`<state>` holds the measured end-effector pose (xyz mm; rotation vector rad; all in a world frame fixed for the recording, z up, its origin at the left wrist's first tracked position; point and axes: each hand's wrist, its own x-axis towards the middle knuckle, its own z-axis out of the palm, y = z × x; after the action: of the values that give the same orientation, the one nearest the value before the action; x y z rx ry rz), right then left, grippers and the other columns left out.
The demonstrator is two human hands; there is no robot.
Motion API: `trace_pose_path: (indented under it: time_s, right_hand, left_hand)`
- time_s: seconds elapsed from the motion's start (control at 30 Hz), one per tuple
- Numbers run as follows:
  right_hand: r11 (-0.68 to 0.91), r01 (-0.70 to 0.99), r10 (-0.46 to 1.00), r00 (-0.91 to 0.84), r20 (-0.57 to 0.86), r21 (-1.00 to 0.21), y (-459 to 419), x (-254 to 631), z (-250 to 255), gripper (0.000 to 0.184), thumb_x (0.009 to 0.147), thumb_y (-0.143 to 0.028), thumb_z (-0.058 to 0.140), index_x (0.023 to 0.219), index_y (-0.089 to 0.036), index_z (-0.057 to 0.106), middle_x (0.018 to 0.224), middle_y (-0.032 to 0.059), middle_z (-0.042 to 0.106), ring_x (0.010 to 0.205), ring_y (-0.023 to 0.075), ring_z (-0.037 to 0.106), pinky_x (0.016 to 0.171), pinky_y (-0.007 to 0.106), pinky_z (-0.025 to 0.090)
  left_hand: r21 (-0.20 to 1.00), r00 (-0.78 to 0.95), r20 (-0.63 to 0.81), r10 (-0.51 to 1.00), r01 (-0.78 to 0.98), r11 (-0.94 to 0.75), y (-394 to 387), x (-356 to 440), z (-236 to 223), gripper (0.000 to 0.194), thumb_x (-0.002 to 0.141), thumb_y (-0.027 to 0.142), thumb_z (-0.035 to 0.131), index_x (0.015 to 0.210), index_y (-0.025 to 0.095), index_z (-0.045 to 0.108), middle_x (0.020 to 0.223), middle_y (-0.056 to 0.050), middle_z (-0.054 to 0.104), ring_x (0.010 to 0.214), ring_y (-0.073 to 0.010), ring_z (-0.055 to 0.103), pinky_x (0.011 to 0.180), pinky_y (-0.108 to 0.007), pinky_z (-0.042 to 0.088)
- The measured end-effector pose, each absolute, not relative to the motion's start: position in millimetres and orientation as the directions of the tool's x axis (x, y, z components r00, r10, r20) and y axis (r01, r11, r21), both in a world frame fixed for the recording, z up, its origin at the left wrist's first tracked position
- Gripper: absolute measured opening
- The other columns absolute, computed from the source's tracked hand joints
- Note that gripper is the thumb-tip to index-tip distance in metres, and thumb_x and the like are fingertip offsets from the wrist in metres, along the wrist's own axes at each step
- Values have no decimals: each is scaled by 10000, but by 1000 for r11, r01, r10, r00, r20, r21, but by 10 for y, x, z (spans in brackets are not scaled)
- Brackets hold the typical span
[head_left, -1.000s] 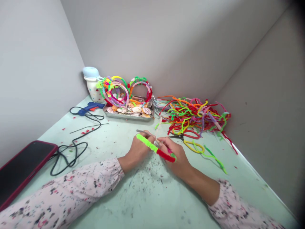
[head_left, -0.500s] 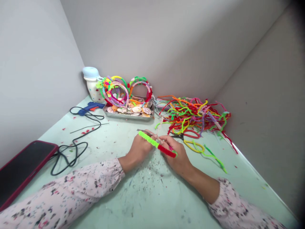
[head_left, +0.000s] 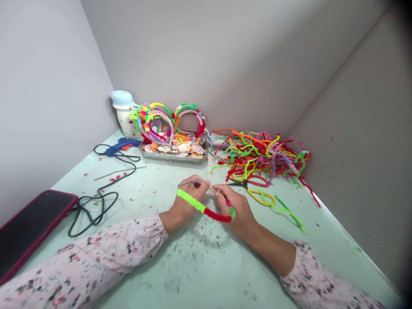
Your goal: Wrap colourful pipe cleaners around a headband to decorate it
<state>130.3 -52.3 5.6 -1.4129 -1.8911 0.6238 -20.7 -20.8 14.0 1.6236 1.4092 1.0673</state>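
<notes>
A headband [head_left: 216, 215] wrapped in lime green, red and pink fuzzy wire is held between my hands in the middle of the table. Its bare grey end lies in the closed fingers of my left hand [head_left: 185, 210]. My right hand [head_left: 240, 214] is closed around the wrapped part near the pink and green bend. Where my fingertips almost meet, a pale pipe cleaner [head_left: 210, 166] sticks up from the band. I cannot tell which fingers pinch it. Black-bladed scissors [head_left: 259, 198] with red and yellow handles lie just beyond my right hand.
A metal tray [head_left: 174, 159] of seashells holds several wrapped headbands [head_left: 161, 128]. To its right is a tangled pile of pipe cleaners [head_left: 264, 156]. At left are a white bottle [head_left: 126, 120], a blue glue gun [head_left: 122, 146], a black cord [head_left: 103, 191] and a phone [head_left: 35, 231].
The headband has turned in my hands: its green end moved left and down, and its curve opens wider. The pale pipe cleaner now stands more upright, slightly further left.
</notes>
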Motion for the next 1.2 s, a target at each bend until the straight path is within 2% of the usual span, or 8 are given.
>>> trace_pose_path:
  time_s: [0.23,0.33,0.47,0.6,0.7,0.8,1.03,1.2]
  right_hand:
    - [368,628,928,-204,311,-686,-531,1280,51,246,910,-276,398,1061,-219,584,956,49,689,853,186,639,748,271,444]
    - [387,609,921,-214,326,-693,-537,1276,53,252,907,-268,396,1066,-224,586,990,51,685,873,187,635,769,277,443]
    - [305,568,951,-151,268,-764,-523,1298,22,247,893,-305,416,1017,-222,613,802,27,674,697,163,604,629,254,434]
    - [131,357,991,-74,112,-925,-452,1329,-15,240,859,-337,447,943,-205,629,564,-30,558,472,119,481,466,231,360]
    - [27,202,998,-61,15,-979,-394,1340,-5,233,831,-335,475,911,-176,626,560,-36,537,448,99,460,454,222,353]
    - [-33,123,998,-57,-40,-992,-368,1343,19,221,811,-315,493,922,-168,614,549,-47,520,440,86,440,444,213,336]
    - [-65,59,993,-90,-71,-996,-373,1337,31,193,793,-309,504,881,-171,606,527,-57,512,432,80,424,443,215,320]
    - [-57,68,993,-103,-64,-996,-376,1347,27,188,803,-297,499,882,-166,608,537,-51,515,432,77,425,444,213,321]
  left_hand:
    - [922,42,141,989,358,-147,-141,-237,5,239,759,319,535,551,201,517,515,15,495,511,-130,474,471,-238,308]
    - [933,38,143,989,328,-147,-134,-242,-21,212,734,286,557,544,207,511,498,19,483,498,-129,459,461,-236,298]
    - [941,77,129,989,306,-146,-163,-230,16,247,779,354,533,594,192,514,518,23,496,499,-121,455,473,-232,312]
    - [962,125,117,985,232,-144,-182,-214,25,202,801,353,517,726,169,553,603,22,536,539,-112,474,506,-223,348]
    - [965,107,119,987,221,-140,-180,-209,6,133,778,292,538,833,172,548,680,25,549,565,-102,489,522,-212,367]
    - [973,116,126,985,181,-146,-181,-206,-2,162,755,243,551,907,190,527,728,37,525,550,-81,468,500,-195,353]
    - [982,162,157,974,80,-171,-196,-197,5,155,765,229,560,910,193,521,695,41,483,581,-82,465,524,-188,356]
    - [979,192,167,967,81,-185,-189,-203,-20,157,784,240,564,931,187,544,636,48,475,559,-80,439,541,-192,363]
